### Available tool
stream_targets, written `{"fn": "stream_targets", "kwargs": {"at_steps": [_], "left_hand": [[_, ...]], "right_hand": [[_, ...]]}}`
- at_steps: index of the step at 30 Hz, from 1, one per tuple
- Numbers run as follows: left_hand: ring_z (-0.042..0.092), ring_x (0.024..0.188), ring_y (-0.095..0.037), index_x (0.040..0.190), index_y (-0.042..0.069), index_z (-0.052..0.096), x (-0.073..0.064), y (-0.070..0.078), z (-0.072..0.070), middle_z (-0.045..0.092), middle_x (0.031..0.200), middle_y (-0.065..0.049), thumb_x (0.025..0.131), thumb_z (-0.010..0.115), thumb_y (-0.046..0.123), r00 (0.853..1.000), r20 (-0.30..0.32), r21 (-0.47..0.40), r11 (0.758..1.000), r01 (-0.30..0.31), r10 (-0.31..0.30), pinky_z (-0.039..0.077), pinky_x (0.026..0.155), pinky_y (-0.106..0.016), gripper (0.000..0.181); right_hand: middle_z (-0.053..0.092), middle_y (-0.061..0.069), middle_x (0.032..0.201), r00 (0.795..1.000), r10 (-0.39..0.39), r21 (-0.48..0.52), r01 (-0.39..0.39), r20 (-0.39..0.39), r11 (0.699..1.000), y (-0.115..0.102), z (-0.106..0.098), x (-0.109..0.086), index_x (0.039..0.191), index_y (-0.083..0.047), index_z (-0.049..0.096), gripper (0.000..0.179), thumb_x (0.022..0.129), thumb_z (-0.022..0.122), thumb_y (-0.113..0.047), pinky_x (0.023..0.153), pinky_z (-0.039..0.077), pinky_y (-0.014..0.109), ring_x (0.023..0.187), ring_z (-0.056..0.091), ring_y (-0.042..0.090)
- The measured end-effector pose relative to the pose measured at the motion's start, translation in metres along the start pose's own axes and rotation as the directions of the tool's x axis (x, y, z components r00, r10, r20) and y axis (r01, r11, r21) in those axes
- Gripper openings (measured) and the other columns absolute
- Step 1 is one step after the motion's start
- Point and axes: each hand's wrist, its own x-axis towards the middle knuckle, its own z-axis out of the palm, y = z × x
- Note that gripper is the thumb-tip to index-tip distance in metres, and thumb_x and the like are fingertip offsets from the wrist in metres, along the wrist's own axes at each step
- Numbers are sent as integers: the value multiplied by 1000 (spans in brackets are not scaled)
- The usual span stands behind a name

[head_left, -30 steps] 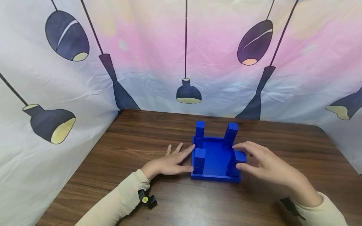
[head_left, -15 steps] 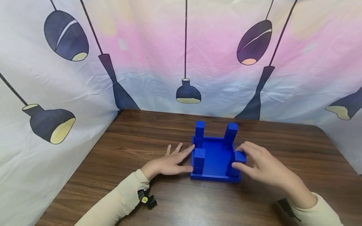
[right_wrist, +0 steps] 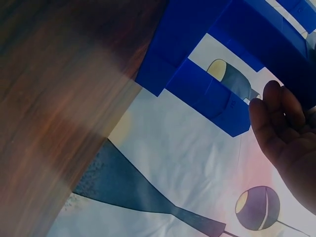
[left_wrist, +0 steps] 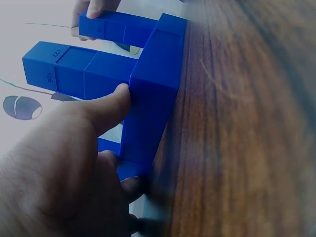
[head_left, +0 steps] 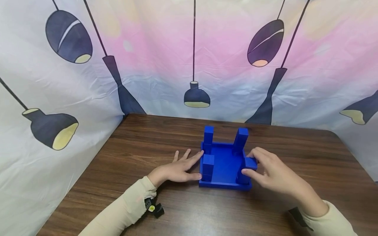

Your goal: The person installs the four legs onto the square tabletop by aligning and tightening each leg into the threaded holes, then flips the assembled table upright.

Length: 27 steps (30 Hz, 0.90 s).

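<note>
A square blue tray [head_left: 226,164] with low walls lies on the table in the head view, a blue post standing at each corner. My left hand [head_left: 177,171] spreads its fingers flat on the left, with thumb and index tips against the tray's left wall. In the left wrist view, small numbers mark the top section of the near-left post [left_wrist: 74,69]. Thumb and fingers of my right hand [head_left: 274,172] pinch the top of the near-right post [head_left: 251,163]. The far-left post [head_left: 208,136] stands upright; the far-right post [head_left: 241,137] appears slightly slanted.
The dark wood table [head_left: 141,144] runs back to a cloth backdrop [head_left: 159,65] printed with hanging lamps. A small black device [head_left: 155,208] is strapped at the left sleeve's cuff.
My right hand has shifted slightly left, and its thumb and fingers have closed onto the near-right post's top. The left hand and the tray have stayed in place.
</note>
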Motion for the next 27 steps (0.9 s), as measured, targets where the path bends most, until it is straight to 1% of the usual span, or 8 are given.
{"fn": "stream_targets", "kwargs": {"at_steps": [7,10,14,18,20,23,24,27], "left_hand": [[-15,160,-37,172,24,3,2,-2,-4,11,177,-2,104,52,63,1000,13,-25,1000,-8,8,-23,117,-66,92],[-14,161,-36,172,25,7,1,-3,-5,13,176,-2,105,55,59,1000,13,-53,999,-10,10,-21,118,-66,89],[-6,161,-38,171,21,18,-3,-4,-10,16,176,-7,104,64,50,999,-6,-107,994,-36,35,-14,120,-70,87],[10,161,-39,166,11,35,-6,-1,-16,23,174,-14,98,77,38,989,-74,-163,977,-137,126,5,124,-69,84],[23,159,-35,161,7,43,-6,1,-17,33,170,-13,94,83,34,975,-129,-182,962,-205,184,19,125,-63,83],[44,150,-26,151,3,56,-5,6,-16,54,158,-9,90,87,30,945,-213,-161,945,-284,247,37,120,-51,74],[49,146,-24,148,3,59,-5,7,-15,59,152,-7,89,87,30,939,-232,-150,944,-293,255,40,118,-49,71],[54,142,-22,142,4,65,-3,11,-12,67,142,-5,90,87,28,928,-260,-126,943,-308,268,43,116,-46,62]], "right_hand": [[51,-8,90,1000,17,2,-17,-7,1000,-2,0,1,101,-16,59,28,92,85,-20,53,44,22,66,46,0],[58,-7,96,998,55,19,-56,19,998,-3,-1,1,105,-17,62,27,93,85,-25,54,47,23,70,51,3],[68,-1,116,993,96,41,-98,66,994,0,-3,0,123,-15,66,41,92,85,-34,62,54,27,93,64,12],[68,1,130,993,86,49,-90,82,995,9,-4,0,136,-14,64,59,87,89,-38,78,61,37,118,67,22],[70,-2,125,992,74,36,-78,104,996,12,-3,0,131,-14,68,55,87,89,-40,83,60,40,112,69,19],[72,-8,106,985,61,48,-69,159,996,15,-1,1,118,-13,74,43,88,87,-42,75,57,34,89,66,12],[70,-9,96,982,66,53,-77,177,996,16,0,1,115,-11,75,43,89,87,-43,70,55,31,77,62,8],[69,-10,94,973,73,77,-92,220,993,17,1,1,113,-11,76,42,90,85,-44,68,52,29,71,55,4]]}}
